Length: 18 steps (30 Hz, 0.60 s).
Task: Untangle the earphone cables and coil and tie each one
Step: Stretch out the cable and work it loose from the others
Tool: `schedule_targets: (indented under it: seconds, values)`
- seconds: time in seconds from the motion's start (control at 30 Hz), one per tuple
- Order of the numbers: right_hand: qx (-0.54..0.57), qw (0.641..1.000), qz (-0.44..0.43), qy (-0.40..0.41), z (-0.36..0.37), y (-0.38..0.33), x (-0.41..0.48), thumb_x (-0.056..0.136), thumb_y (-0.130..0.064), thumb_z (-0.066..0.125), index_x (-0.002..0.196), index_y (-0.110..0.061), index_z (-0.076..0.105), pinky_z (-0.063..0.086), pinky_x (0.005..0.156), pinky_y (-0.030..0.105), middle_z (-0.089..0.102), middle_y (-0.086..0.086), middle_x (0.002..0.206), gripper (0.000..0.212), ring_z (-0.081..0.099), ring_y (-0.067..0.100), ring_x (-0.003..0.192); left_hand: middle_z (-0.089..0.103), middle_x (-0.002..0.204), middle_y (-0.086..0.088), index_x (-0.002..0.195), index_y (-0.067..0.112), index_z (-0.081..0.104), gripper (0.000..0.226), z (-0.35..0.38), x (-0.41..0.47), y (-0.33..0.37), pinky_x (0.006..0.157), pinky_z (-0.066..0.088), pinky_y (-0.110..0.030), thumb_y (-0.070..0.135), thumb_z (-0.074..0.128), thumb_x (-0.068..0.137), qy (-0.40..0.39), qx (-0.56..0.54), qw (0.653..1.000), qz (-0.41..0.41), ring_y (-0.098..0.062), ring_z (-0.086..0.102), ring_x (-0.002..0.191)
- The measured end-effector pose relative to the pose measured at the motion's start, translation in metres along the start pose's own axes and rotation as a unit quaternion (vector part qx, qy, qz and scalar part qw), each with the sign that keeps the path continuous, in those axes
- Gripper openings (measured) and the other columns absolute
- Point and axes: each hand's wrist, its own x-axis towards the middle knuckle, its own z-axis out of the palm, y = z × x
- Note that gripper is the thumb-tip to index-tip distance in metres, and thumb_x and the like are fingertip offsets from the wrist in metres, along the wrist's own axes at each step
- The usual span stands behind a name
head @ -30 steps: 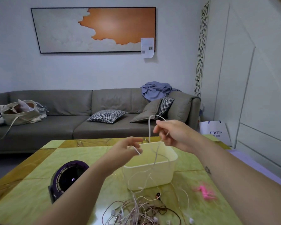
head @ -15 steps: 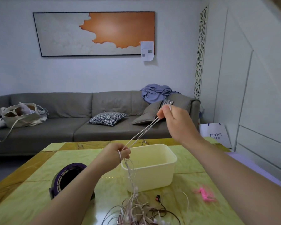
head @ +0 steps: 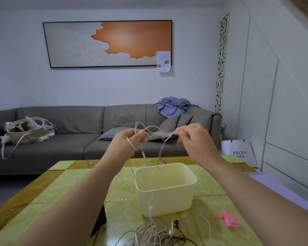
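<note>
Both hands are raised above the table with a pale earphone cable (head: pixel 152 128) looped between them. My left hand (head: pixel 130 140) pinches it, one turn lying around the hand. My right hand (head: pixel 194 137) pinches the other side of the loop. From both hands strands hang down in front of the cream plastic box (head: pixel 167 201) to a tangled pile of pale and dark earphone cables (head: pixel 149 235) at the table's near edge. A dark red earbud (head: pixel 175 224) lies beside the pile.
The green and gold table (head: pixel 64 189) carries a pink item (head: pixel 228 220) at the right and a dark object (head: pixel 100 221) partly hidden by my left forearm. Behind stands a grey sofa (head: pixel 69 139) with cushions, a tote bag (head: pixel 25 132) and a white paper bag (head: pixel 238 151).
Both hands have risen and drawn level. The taut stretch between low left hand and high right hand has become a slack loop, and cable now wraps my left hand.
</note>
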Motion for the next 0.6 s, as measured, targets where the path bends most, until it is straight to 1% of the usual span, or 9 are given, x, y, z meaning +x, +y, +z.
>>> schedule_targets:
  seconds: [0.03,0.1,0.17,0.33,0.4,0.43,0.5,0.53,0.6]
  values:
    - [0.038,0.999,0.019,-0.007,-0.003,-0.004,0.002,0.098,-0.028,0.043,0.079,-0.013,0.068,0.039,0.065,0.023,0.063,-0.002,0.071,0.036,0.053,0.001,0.067,0.062,0.064,0.011,0.087,0.013,0.069,0.022,-0.001,0.003,0.008,0.045,0.03,-0.016,0.025,0.052,0.095,0.015,-0.008,1.0,0.015,0.001,0.038,0.039]
    - [0.083,0.994,0.067,-0.012,-0.009,-0.012,0.007,0.101,-0.027,0.04,0.085,-0.016,0.067,0.039,0.062,0.014,0.066,-0.003,0.074,0.033,0.055,-0.003,0.063,0.067,0.078,0.004,0.097,0.013,0.07,0.024,-0.003,0.008,0.02,0.045,0.032,-0.014,0.026,0.049,0.097,0.026,-0.006,0.999,0.037,0.005,0.044,0.037]
    - [0.12,0.983,0.137,-0.03,-0.014,-0.016,0.01,0.102,-0.032,0.035,0.082,-0.018,0.065,0.042,0.066,0.022,0.069,-0.001,0.075,0.038,0.057,0.004,0.068,0.068,0.087,0.0,0.102,0.015,0.069,0.027,-0.004,0.01,0.024,0.049,0.033,-0.016,0.028,0.045,0.099,0.015,0.029,0.999,0.041,0.008,0.046,0.039]
    - [0.144,0.947,0.267,-0.108,-0.02,-0.008,0.011,0.103,-0.036,0.026,0.078,-0.014,0.066,0.032,0.051,0.022,0.062,0.002,0.057,0.052,0.047,0.004,0.044,0.055,0.066,0.003,0.086,0.015,0.069,0.034,-0.016,0.013,0.008,0.047,0.026,-0.023,0.029,0.042,0.1,0.033,0.076,0.997,0.007,-0.003,0.035,0.04]
    - [0.224,0.919,0.307,-0.106,-0.019,-0.005,0.008,0.103,-0.034,0.027,0.08,-0.01,0.064,0.034,0.044,0.02,0.06,0.003,0.053,0.05,0.046,0.004,0.034,0.051,0.058,0.005,0.082,0.015,0.069,0.036,-0.021,0.015,0.0,0.046,0.025,-0.023,0.029,0.042,0.1,0.039,0.079,0.996,-0.016,-0.007,0.032,0.041]
    - [0.281,0.896,0.325,-0.115,-0.018,-0.007,0.006,0.103,-0.034,0.027,0.083,-0.009,0.063,0.037,0.044,0.02,0.061,0.003,0.052,0.048,0.051,0.006,0.036,0.05,0.055,0.006,0.082,0.014,0.069,0.036,-0.02,0.013,-0.003,0.044,0.025,-0.021,0.03,0.042,0.1,0.033,0.084,0.996,-0.025,-0.006,0.032,0.04]
    - [0.368,0.852,0.329,-0.172,-0.016,-0.015,0.001,0.103,-0.035,0.03,0.088,-0.009,0.062,0.044,0.049,0.022,0.064,0.003,0.058,0.044,0.062,0.014,0.05,0.047,0.052,0.006,0.084,0.011,0.069,0.036,-0.012,0.009,-0.007,0.039,0.024,-0.017,0.029,0.042,0.1,0.014,0.076,0.996,-0.034,-0.003,0.031,0.036]
    - [0.375,0.845,0.313,-0.219,-0.012,-0.021,-0.002,0.102,-0.035,0.034,0.092,-0.008,0.063,0.045,0.05,0.022,0.065,0.004,0.061,0.041,0.062,0.016,0.054,0.046,0.053,0.005,0.085,0.01,0.069,0.035,-0.005,0.006,-0.007,0.038,0.024,-0.017,0.027,0.043,0.1,0.007,0.058,0.998,-0.035,-0.003,0.031,0.036]
    - [0.296,0.865,0.24,-0.327,-0.002,-0.033,-0.013,0.098,-0.033,0.045,0.1,-0.01,0.064,0.042,0.05,0.02,0.063,0.001,0.059,0.03,0.056,0.012,0.053,0.043,0.056,0.002,0.088,0.008,0.068,0.032,0.009,0.002,-0.002,0.038,0.023,-0.016,0.025,0.043,0.099,0.001,0.008,0.999,-0.032,-0.002,0.031,0.036]
